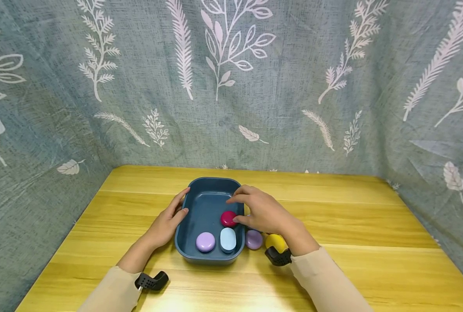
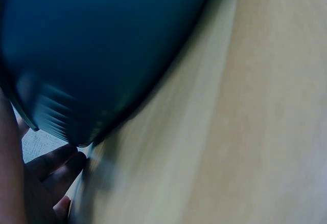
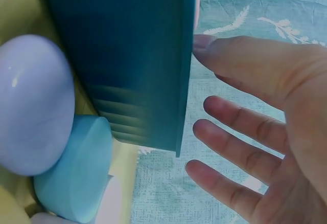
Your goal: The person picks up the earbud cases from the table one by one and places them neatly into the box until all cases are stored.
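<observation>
A dark blue rectangular bin (image 1: 210, 260) stands on the table. Inside it lie a round crimson soap-like piece (image 1: 228, 219), a light blue oblong one (image 1: 228, 239) and a round lilac one (image 1: 205, 242). At the bin's left side, my left hand (image 1: 165, 224) touches the wall and rim with extended fingers. My right hand (image 1: 264, 210) hovers over the right rim, fingers spread and thumb close to the crimson piece; nothing sits in its grasp. In the right wrist view the thumb (image 3: 245, 60) is at the rim, with the other fingers apart.
Right of the bin lie a lilac piece (image 1: 253, 239) and a yellow piece (image 1: 276, 242), partly under my right wrist. A turquoise piece (image 3: 76, 168) shows there in the right wrist view. Leaf-patterned cloth (image 1: 286, 112) hangs behind the wooden table (image 1: 356, 247).
</observation>
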The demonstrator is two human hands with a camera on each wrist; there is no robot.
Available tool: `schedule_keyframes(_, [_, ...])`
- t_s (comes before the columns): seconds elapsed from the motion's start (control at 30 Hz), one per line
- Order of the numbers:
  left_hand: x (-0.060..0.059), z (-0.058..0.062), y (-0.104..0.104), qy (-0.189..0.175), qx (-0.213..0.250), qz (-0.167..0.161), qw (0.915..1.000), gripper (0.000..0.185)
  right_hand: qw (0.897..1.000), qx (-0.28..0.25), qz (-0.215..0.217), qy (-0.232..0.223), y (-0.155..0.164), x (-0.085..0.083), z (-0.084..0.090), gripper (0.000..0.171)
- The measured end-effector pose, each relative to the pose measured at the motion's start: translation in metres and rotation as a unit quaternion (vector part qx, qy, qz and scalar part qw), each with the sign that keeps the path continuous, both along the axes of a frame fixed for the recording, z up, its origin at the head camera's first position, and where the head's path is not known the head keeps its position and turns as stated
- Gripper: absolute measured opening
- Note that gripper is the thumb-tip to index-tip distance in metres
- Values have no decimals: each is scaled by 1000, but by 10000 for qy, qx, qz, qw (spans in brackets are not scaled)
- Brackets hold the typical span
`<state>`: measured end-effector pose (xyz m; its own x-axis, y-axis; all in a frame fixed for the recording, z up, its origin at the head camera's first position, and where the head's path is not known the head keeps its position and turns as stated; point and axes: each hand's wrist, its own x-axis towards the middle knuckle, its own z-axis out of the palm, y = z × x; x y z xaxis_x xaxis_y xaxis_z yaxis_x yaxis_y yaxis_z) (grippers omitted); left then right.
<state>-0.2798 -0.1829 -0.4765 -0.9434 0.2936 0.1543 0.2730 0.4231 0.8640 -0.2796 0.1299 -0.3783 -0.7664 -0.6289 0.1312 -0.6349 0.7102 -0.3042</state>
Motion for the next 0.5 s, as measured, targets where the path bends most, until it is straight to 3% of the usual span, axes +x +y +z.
schedule_keyframes(0.5, [0,0,1,-44,7,-20,10000,57,9987,-491,-133,23,18,5,1,45])
